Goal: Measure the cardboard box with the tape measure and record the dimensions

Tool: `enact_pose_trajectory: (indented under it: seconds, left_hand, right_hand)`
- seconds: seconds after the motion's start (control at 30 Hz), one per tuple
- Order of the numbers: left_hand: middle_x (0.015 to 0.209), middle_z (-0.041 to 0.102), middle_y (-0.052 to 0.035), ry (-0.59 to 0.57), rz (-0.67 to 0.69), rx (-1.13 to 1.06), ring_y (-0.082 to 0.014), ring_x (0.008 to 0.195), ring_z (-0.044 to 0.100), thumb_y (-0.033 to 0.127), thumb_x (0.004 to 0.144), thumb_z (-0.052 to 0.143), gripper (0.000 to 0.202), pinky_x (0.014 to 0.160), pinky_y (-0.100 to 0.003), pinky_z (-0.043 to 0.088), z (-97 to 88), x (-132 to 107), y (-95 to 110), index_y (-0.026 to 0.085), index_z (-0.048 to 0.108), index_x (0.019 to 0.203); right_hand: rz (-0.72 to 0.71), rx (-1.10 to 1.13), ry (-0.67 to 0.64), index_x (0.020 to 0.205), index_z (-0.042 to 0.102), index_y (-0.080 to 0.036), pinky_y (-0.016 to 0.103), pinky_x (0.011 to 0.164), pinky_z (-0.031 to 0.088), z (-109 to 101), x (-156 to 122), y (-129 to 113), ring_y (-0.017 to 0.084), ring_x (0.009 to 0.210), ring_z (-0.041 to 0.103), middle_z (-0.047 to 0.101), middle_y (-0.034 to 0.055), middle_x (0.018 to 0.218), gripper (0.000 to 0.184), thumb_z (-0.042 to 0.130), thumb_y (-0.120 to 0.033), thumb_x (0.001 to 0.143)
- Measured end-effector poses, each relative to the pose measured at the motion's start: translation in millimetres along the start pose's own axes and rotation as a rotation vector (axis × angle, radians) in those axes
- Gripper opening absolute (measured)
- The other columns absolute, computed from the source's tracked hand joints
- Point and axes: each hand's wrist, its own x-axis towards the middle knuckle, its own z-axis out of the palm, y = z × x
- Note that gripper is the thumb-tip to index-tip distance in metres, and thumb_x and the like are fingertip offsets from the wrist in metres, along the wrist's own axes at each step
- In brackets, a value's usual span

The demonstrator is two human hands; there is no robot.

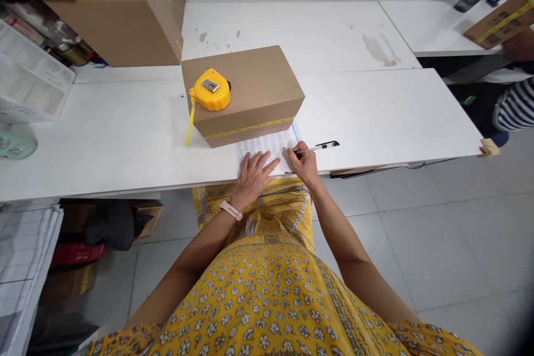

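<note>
My left hand (254,172) lies flat with fingers spread on a printed sheet of paper (267,144) at the front edge of the white table (125,139). My right hand (303,162) is closed around a pen (319,147) whose tip rests on the same sheet. Just behind the paper stands a closed cardboard box (254,92) with a yellow tape strip along its front. A yellow tape measure (211,90) sits on the box's left end, its strap hanging down the side.
Larger cardboard boxes (125,11) are stacked at the back left, with cluttered items and a printed carton (29,78) beside them. Another person in a striped sleeve (515,105) is at the right, near a box (500,22) on a second table.
</note>
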Motion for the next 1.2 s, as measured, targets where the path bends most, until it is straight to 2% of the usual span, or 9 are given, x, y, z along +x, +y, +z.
enact_pose_trajectory:
  seconds: [0.73, 0.9, 1.1, 1.2]
  left_hand:
    - [0.161, 0.047, -0.011, -0.002, -0.004, -0.011, -0.0317, 0.147, 0.041, 0.04, 0.102, 0.055, 0.056, 0.126, -0.057, 0.023, -1.2, 0, 0, 0.029, 0.046, 0.156]
    - [0.161, 0.046, -0.0109, -0.001, -0.006, -0.01, -0.0318, 0.148, 0.041, 0.041, 0.102, 0.056, 0.057, 0.126, -0.057, 0.022, -0.9, 0, 0, 0.029, 0.045, 0.156]
    - [0.16, 0.047, -0.0105, -0.006, -0.008, -0.005, -0.0319, 0.147, 0.042, 0.041, 0.101, 0.058, 0.057, 0.126, -0.057, 0.023, -3.2, 0, 1, 0.03, 0.046, 0.155]
    - [0.161, 0.047, -0.0107, -0.005, -0.011, -0.002, -0.0317, 0.147, 0.042, 0.041, 0.101, 0.057, 0.057, 0.126, -0.057, 0.023, -4.2, 0, 1, 0.03, 0.046, 0.156]
  right_hand:
    - [-0.019, -0.015, 0.032, 0.069, 0.044, -0.025, 0.026, 0.055, 0.031, 0, 1, -2, 0.011, 0.054, 0.038, 0.043, -0.0071, 0.052, 0.027, 0.059, -0.041, 0.085]
    - [0.015, 0.024, 0.014, 0.07, 0.044, -0.025, 0.027, 0.055, 0.031, -2, 2, -1, 0.011, 0.053, 0.038, 0.041, -0.0078, 0.053, 0.028, 0.062, -0.041, 0.084]
    - [-0.005, 0.161, -0.022, 0.081, 0.053, -0.023, 0.027, 0.064, 0.041, -12, 9, 1, 0.012, 0.065, 0.051, 0.055, -0.0035, 0.072, 0.027, 0.067, -0.046, 0.086]
    - [0.008, 0.12, 0.006, 0.076, 0.05, -0.024, 0.027, 0.06, 0.037, -11, 10, 6, 0.012, 0.059, 0.046, 0.051, -0.0055, 0.062, 0.032, 0.069, -0.048, 0.084]
